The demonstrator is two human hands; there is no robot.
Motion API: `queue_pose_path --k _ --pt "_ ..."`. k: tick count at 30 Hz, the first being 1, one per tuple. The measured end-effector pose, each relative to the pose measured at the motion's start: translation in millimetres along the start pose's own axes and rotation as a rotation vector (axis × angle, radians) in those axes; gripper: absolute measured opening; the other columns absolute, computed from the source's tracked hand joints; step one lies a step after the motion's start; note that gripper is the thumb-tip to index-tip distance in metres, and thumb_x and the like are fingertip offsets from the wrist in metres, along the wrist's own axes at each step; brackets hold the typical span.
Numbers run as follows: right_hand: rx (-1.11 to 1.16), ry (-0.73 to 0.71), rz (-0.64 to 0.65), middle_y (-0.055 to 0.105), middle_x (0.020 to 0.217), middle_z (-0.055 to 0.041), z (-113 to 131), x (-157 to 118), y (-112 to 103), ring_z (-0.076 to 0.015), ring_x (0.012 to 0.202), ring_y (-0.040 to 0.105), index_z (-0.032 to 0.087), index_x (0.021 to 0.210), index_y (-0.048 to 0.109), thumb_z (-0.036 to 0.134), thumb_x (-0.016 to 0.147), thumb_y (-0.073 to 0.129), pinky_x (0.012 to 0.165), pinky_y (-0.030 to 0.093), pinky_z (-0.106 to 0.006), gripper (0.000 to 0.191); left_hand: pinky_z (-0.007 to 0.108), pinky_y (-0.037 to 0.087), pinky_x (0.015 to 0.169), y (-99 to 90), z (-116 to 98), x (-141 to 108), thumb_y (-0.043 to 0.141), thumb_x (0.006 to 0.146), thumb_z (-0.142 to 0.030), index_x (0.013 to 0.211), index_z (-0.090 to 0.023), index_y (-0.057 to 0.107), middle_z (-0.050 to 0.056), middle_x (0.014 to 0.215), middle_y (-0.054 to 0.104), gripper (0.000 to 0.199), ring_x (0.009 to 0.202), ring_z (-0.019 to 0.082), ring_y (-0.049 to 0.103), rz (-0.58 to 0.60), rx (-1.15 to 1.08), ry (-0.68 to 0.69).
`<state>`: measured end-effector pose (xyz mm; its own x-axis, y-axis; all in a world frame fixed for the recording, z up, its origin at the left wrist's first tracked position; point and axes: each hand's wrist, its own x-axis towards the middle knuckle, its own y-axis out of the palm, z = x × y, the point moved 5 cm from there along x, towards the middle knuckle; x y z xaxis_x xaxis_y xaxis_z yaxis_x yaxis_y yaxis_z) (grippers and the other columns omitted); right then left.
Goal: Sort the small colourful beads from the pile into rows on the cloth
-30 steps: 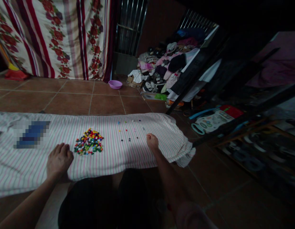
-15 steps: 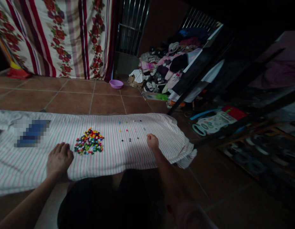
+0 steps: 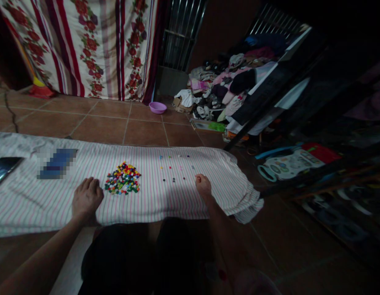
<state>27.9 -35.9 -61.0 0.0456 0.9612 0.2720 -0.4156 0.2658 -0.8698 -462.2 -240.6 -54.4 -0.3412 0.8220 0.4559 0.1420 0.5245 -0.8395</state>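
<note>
My left hand [image 3: 88,196] lies palm down on the striped cloth [image 3: 141,209], fingers stretched out, holding nothing visible. Just right of it is a heap of tiny multicoloured plastic pieces [image 3: 123,178], too small to name exactly. Farther right, several single pieces [image 3: 170,167] are set apart in three rows. At the right end of the nearest row, my right hand [image 3: 204,185] is closed, thumb and fingertips pressed together low over the cloth. Whatever is between those fingertips is too small to make out.
Left on the cloth are a dark phone [image 3: 5,169] and a blurred-out blue item [image 3: 56,164]. Beyond, a purple basin [image 3: 157,107] stands on the tiled floor near a clothes pile [image 3: 220,88]. A colourful toy panel [image 3: 296,162] lies to the right.
The view has turned slightly left, so everything sits farther right and more of the phone shows. My right hand stays closed by the nearest row; my left hand still rests beside the heap.
</note>
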Motion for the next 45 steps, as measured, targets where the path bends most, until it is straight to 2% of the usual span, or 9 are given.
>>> queue_pose_path --k 4,13,18,24,28,31,37,41,45 --pt "0.02 0.012 0.006 0.069 0.086 -0.0098 -2 0 -2 -0.0197 0.083 0.059 0.015 0.092 0.071 0.015 0.078 0.043 0.079 0.043 -0.028 0.032 0.047 0.041 0.104 -0.7 -4 0 0.041 0.085 -0.026 0.11 -0.013 0.061 0.018 0.125 0.061 0.034 0.125 0.03 0.051 -0.022 0.084 -0.023" --pt "0.101 0.013 -0.008 0.072 0.092 -0.0095 -6 1 -5 -0.0216 0.088 0.062 0.018 0.09 0.073 0.025 0.078 0.044 0.086 0.046 -0.033 0.033 0.049 0.037 0.107 1.9 -1 1 0.041 0.085 -0.025 0.11 -0.012 0.061 0.019 0.126 0.06 0.035 0.127 0.031 0.048 -0.006 0.046 -0.043" --pt "0.117 0.052 -0.026 0.072 0.091 -0.0107 -8 0 -6 -0.0228 0.086 0.062 0.016 0.092 0.074 0.027 0.076 0.043 0.085 0.046 -0.034 0.036 0.046 0.037 0.107 1.4 -2 0 0.041 0.086 -0.024 0.109 -0.012 0.061 0.017 0.123 0.062 0.033 0.125 0.03 0.051 -0.021 0.075 -0.037" --pt "0.101 0.063 -0.146 0.07 0.09 -0.0137 3 2 -15 -0.0247 0.084 0.061 0.014 0.097 0.072 0.031 0.077 0.042 0.084 0.046 -0.036 0.04 0.047 0.038 0.106 1.6 -3 1 0.042 0.086 -0.023 0.11 -0.012 0.062 0.018 0.125 0.061 0.033 0.125 0.031 0.05 -0.02 0.081 -0.046" --pt "0.156 -0.029 -0.166 0.07 0.092 -0.0143 37 6 -14 -0.0242 0.086 0.061 0.014 0.095 0.071 0.031 0.08 0.042 0.084 0.047 -0.035 0.037 0.048 0.036 0.108 3.0 -2 1 0.044 0.085 -0.023 0.112 -0.011 0.062 0.019 0.127 0.06 0.035 0.127 0.032 0.048 -0.015 0.048 -0.062" --pt "0.232 -0.146 -0.089 0.07 0.091 -0.0122 76 6 -1 -0.0224 0.084 0.061 0.016 0.094 0.071 0.029 0.081 0.044 0.082 0.048 -0.033 0.032 0.05 0.036 0.108 4.0 -1 0 0.045 0.084 -0.022 0.113 -0.013 0.061 0.018 0.127 0.06 0.035 0.128 0.032 0.048 -0.02 0.03 -0.069" --pt "0.384 -0.39 0.148 0.07 0.093 -0.0091 169 -14 44 -0.0192 0.088 0.064 0.018 0.092 0.072 0.022 0.085 0.045 0.086 0.049 -0.03 0.028 0.046 0.036 0.108 4.1 -2 1 0.042 0.087 -0.023 0.111 -0.014 0.061 0.016 0.127 0.06 0.032 0.127 0.03 0.049 -0.024 0.079 -0.059" --pt "0.373 -0.452 0.276 0.069 0.094 -0.0059 220 -31 77 -0.0171 0.09 0.064 0.021 0.094 0.072 0.015 0.085 0.046 0.087 0.048 -0.028 0.028 0.046 0.037 0.107 3.2 -3 1 0.042 0.087 -0.023 0.11 -0.014 0.061 0.017 0.126 0.06 0.031 0.126 0.031 0.049 -0.026 0.107 -0.05" --pt "0.312 -0.456 0.355 0.067 0.101 -0.0054 256 -41 102 -0.0153 0.089 0.063 0.022 0.105 0.071 0.018 0.089 0.048 0.083 0.049 -0.026 0.028 0.047 0.038 0.106 2.6 -3 1 0.044 0.086 -0.022 0.11 -0.015 0.061 0.016 0.126 0.061 0.031 0.126 0.031 0.05 -0.033 0.1 -0.059"
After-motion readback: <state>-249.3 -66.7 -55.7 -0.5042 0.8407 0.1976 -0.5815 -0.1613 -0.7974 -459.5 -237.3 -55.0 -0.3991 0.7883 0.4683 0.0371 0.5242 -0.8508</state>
